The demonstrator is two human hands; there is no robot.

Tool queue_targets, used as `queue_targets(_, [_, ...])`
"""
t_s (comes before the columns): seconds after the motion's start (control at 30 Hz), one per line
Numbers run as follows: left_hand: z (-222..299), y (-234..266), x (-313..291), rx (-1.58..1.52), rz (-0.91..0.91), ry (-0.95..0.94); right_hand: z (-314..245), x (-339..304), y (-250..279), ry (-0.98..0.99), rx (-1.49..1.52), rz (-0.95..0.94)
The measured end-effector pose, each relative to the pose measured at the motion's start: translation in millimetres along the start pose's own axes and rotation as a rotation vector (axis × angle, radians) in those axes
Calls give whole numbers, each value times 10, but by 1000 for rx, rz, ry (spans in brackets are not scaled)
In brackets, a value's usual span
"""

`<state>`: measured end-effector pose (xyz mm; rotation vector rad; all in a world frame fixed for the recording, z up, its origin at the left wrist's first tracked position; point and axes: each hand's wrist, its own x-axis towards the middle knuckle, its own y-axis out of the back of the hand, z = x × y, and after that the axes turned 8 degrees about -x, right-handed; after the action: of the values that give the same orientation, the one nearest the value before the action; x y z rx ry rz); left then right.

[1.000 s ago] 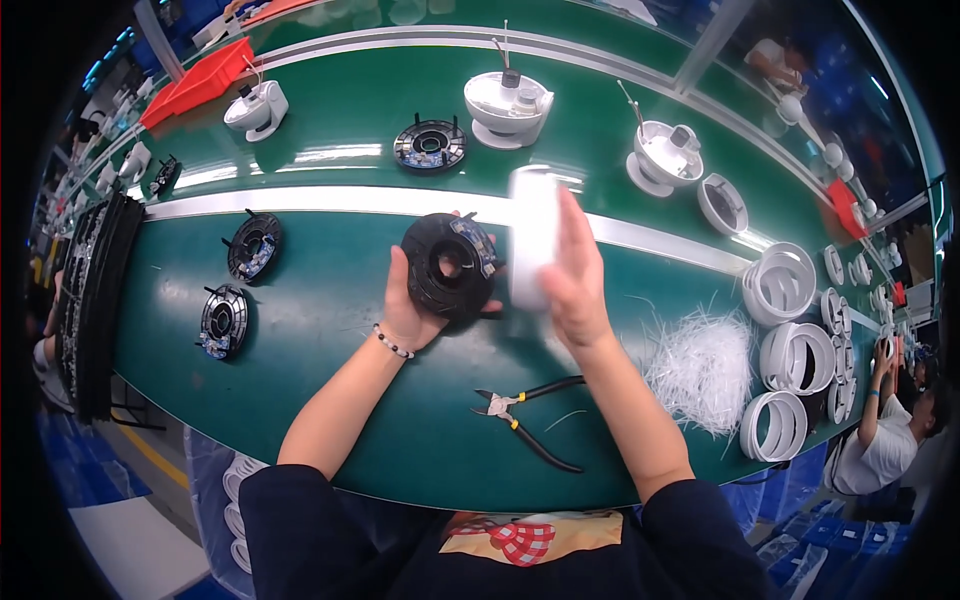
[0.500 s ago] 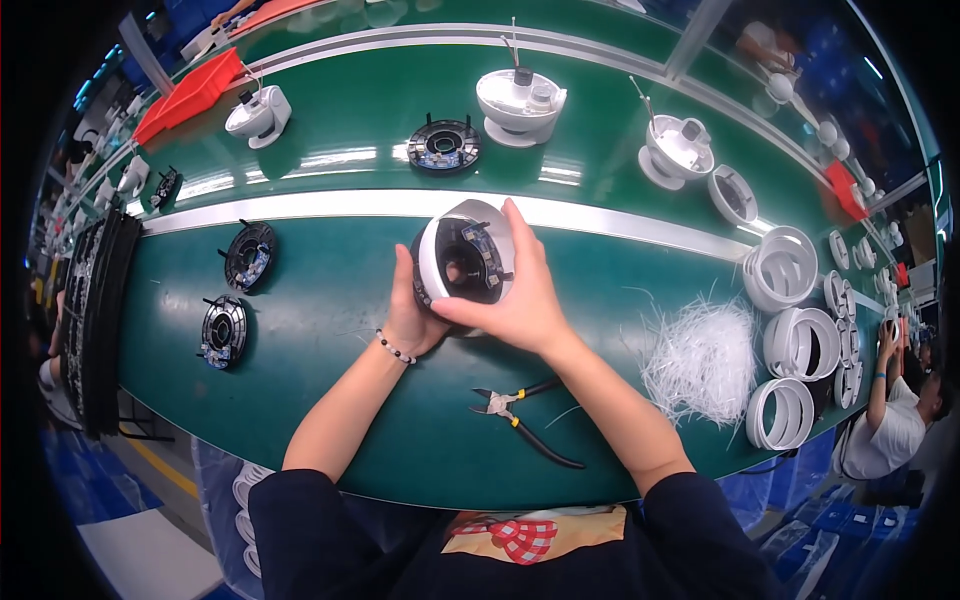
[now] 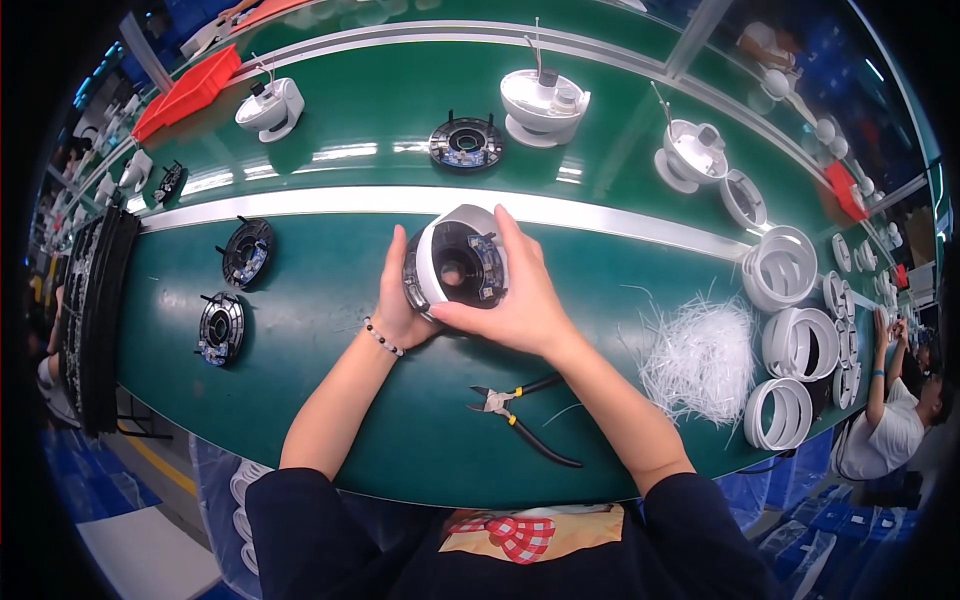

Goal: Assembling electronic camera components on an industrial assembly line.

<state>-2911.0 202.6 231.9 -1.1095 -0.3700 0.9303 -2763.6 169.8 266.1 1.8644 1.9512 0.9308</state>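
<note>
White ring (image 3: 427, 268) around your black disc (image 3: 470, 288)
Your left grip (image 3: 400, 312) is clamped on the disc, right grip (image 3: 520, 302) on the ring, cutters (image 3: 494, 401) on the worktop (image 3: 320, 290).

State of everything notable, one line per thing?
Left hand: holding the disc
Right hand: gripping the shell
Shell: held, around the disc; can't tell if fully seated
Disc: held, board exposed
Pliers: lying on bench, jaws open
Strips: loose heap
Two spare discs: set down, boards exposed
Big rings at right: set down
Back-centre base: standing, wires sticking up
</note>
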Motion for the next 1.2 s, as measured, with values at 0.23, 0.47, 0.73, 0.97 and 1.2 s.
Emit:
queue_targets(0.23, [-2,98,-73,79,10,-115,-78,113,-121,-159,80,-36])
queue_targets(0.47, [-12,257,-163,460,-83,-295,-65,189,-239,-298,518,-69])
queue_targets(0.73, [211,222,-214,189,-61,-176,-340,172,-356,5,-188,-31])
queue_targets(0.97, [347,270,-275,135,-90,-174,-488,260,-452,-19,-311,-47])
queue_targets(1.2, [436,357,-357,134,-94,-231,-532,223,-673,13,-282,104])
